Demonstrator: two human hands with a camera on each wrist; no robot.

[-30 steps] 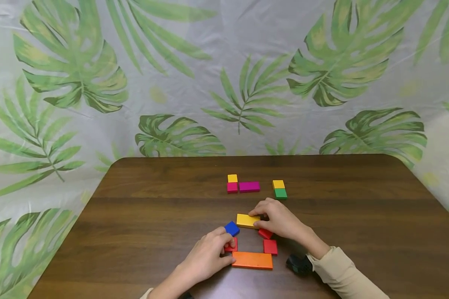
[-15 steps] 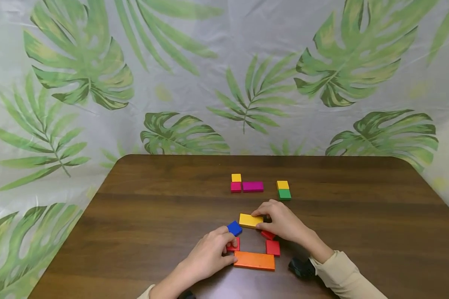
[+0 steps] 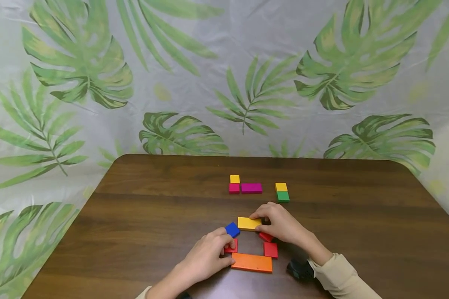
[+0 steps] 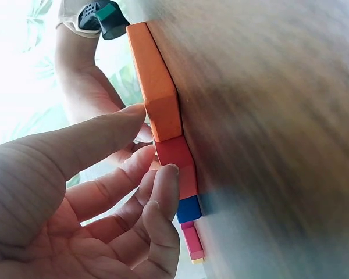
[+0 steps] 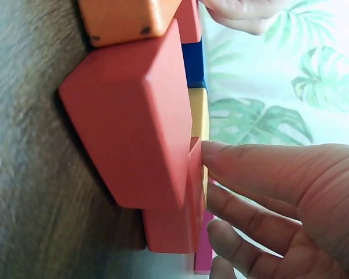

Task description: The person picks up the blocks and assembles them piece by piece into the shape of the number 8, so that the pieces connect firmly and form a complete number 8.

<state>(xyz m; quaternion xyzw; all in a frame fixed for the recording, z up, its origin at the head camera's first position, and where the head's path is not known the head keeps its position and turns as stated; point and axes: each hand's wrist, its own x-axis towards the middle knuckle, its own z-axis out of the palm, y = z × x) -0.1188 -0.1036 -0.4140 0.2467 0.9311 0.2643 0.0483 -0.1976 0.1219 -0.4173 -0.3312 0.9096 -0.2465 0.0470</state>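
Several flat wooden blocks form a ring on the table. My left hand (image 3: 208,254) is at its left side, thumb at the end of the orange block (image 3: 252,263) and fingertips on a red block (image 4: 177,160). Across the ring, my right hand (image 3: 280,223) pinches the right end of the yellow block (image 3: 247,223) between thumb and fingers. A blue block (image 3: 232,229) sits turned at an angle between the left red block and the yellow one. Two red blocks make the right side: a tilted one (image 3: 266,236), partly hidden by my right hand, and a squarer one (image 3: 270,250).
Farther back on the brown table (image 3: 153,216) lie a small yellow block (image 3: 234,179), a crimson block (image 3: 234,188) and a purple block (image 3: 251,188). To their right, another yellow block (image 3: 281,187) touches a green block (image 3: 282,197). A leaf-patterned cloth (image 3: 187,62) hangs behind.
The head view has shifted slightly. Both hands keep their places on the blocks, and the ring looks the same.
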